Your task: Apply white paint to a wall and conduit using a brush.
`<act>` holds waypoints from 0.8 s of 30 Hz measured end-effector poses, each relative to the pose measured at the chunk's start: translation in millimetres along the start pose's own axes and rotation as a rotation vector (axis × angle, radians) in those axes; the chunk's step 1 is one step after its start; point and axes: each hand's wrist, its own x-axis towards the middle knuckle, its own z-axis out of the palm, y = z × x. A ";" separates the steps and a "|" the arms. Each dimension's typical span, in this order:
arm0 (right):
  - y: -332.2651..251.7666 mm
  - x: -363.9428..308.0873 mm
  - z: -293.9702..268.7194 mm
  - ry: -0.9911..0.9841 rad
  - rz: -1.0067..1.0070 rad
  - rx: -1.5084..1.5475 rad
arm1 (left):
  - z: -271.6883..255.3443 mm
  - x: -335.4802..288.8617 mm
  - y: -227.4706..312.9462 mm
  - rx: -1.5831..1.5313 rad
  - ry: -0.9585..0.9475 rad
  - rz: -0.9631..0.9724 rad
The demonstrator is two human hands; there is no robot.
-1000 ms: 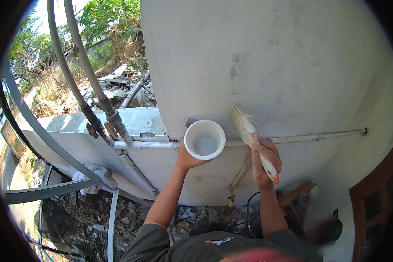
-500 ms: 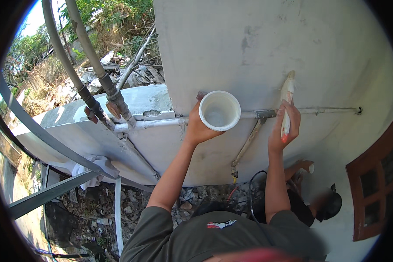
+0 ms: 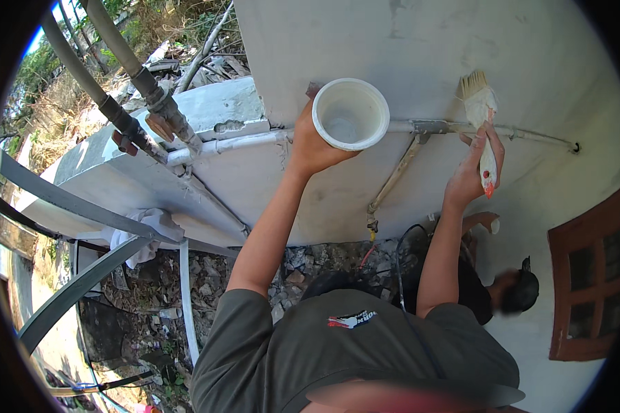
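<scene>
Pale wall [image 3: 365,41]: my left hand [image 3: 317,146] gripped one cup [image 3: 355,103]; my right hand [image 3: 470,171], one paintbrush [image 3: 481,110], bristles [image 3: 473,84] pointing away, long axis leaning left.

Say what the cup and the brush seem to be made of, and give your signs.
Cup: probably plastic, dull white, judging by its smooth, even rim. Brush: pale fibre bristles, separate strands showing; handle perhaps wood or plastic, whitish smears hide much of it.
</scene>
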 end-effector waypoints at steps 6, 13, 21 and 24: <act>-12.5 -40.4 3.4 -0.339 -0.098 -0.064 | 3.1 -3.9 -1.9 0.017 0.016 0.009; -7.2 6.6 -17.1 -0.193 -0.178 -0.058 | 1.9 -5.5 -0.7 0.009 0.048 0.017; -1.0 -21.0 -3.2 -0.275 -0.102 -0.129 | 3.3 -5.5 1.1 0.049 0.050 0.010; -18.0 -48.4 0.5 -0.440 -0.016 -0.019 | 5.4 -5.4 2.1 0.049 0.060 0.000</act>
